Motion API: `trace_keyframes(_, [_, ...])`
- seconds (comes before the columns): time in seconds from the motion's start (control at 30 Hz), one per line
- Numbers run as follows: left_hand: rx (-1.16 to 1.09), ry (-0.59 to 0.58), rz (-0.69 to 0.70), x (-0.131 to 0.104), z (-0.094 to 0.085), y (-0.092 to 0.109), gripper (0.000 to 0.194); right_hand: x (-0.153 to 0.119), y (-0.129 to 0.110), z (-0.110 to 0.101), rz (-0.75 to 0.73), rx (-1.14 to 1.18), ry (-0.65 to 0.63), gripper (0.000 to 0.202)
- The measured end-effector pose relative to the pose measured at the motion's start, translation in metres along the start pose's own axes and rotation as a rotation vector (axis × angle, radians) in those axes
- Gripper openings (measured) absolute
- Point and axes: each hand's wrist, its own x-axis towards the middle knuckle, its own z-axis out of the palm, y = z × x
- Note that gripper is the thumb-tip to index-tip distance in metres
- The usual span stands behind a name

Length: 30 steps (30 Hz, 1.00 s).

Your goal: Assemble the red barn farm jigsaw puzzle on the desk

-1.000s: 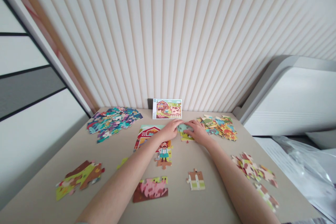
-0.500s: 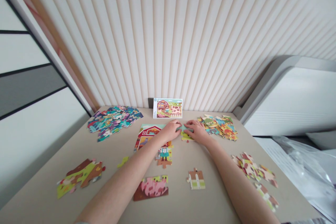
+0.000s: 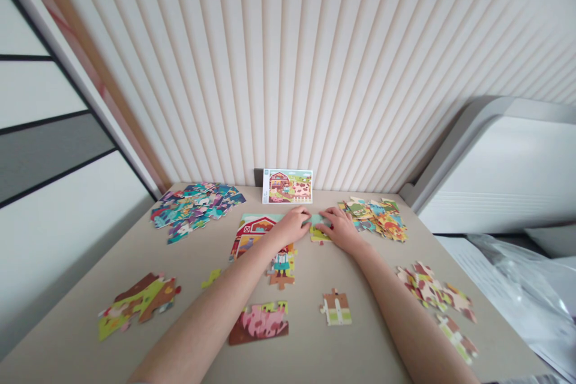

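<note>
My left hand (image 3: 293,225) rests at the right edge of the partly joined barn puzzle (image 3: 252,233), fingers curled and tips at the seam. What lies under its palm is hidden. My right hand (image 3: 338,229) holds a green and pale-blue puzzle piece (image 3: 318,234) by its right side, thumb below and fingers above. The two hands' fingertips nearly meet. Below my left wrist, joined pieces with a farmer figure (image 3: 282,263) show partly. Nearer me lie the joined pig pieces (image 3: 265,321) and a fence section (image 3: 337,309).
A picture card (image 3: 288,186) leans at the back. Purple-teal pieces (image 3: 198,207) are heaped back left, orange-green pieces (image 3: 378,216) back right. Brown-green pieces (image 3: 139,303) lie left, a small green piece (image 3: 210,278) beside my forearm, cow-patterned pieces (image 3: 432,288) right.
Hardly anything differs. Both hands stay in place, with the right fingers shifting very slightly at the piece.
</note>
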Motion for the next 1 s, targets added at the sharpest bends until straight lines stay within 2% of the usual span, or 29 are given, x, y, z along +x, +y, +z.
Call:
trace_keyframes(0.2, [0.024, -0.006, 0.005, 0.0, -0.002, 0.002, 0.02, 0.001, 0.001, 0.002, 0.013, 0.017, 0.001, 0.049])
trace_keyframes(0.43, [0.056, -0.07, 0.083, 0.0, -0.005, 0.007, 0.038, 0.002, 0.003, 0.002, -0.008, 0.061, 0.006, 0.056])
trace_keyframes(1.0, [0.114, -0.061, 0.072, 0.002, -0.005, 0.011, 0.032, 0.003, 0.004, 0.003, -0.035, 0.026, 0.016, 0.054])
